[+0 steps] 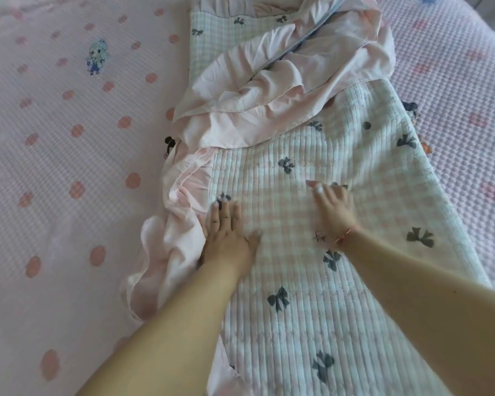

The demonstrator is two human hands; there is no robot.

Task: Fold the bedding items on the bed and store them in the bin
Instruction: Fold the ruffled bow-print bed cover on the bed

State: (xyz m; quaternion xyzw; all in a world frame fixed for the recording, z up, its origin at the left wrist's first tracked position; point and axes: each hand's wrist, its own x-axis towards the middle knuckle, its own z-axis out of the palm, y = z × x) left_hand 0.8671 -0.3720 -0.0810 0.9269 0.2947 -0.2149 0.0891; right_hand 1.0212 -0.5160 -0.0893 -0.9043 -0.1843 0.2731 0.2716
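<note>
Both palms press flat, fingers straight, left hand (226,232) and right hand (333,208), on the ribbed, bow-printed quilt (297,281); its pink ruffle (169,252) bunches beside the left.

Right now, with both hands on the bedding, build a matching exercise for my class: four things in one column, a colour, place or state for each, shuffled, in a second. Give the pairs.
Column one:
1. quilted cover
2. ruffled trim
3. left hand
4. bed sheet

Column two:
A. plain pale pink, bunched and creased
B. pink with salmon dots, under everything
C. check pattern with dark bows
D. flat beside the ruffled edge

Pairs: 1-C, 2-A, 3-D, 4-B
</note>
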